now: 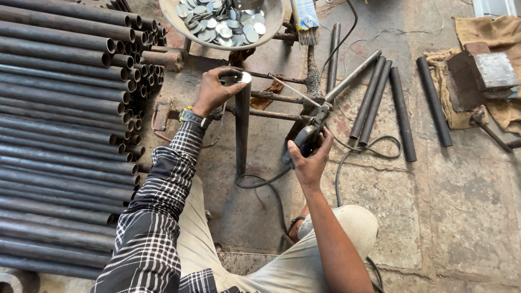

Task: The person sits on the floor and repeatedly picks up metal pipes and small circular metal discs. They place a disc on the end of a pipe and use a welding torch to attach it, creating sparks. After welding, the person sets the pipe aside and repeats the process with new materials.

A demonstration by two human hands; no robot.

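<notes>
the left hand [213, 91] pinches a small round shiny metal disc [246, 77] onto the top of an upright dark steel pipe [242, 127]; right hand [309, 160] fingers wrap a black welding electrode holder [308, 133]. the disc could slip off-centre, and the fingers sit close to where an arc would strike.

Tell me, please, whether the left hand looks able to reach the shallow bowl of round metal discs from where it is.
Probably yes. The left hand rests on the upright dark pipe, and the bowl of discs sits just above it with nothing between them.
</notes>
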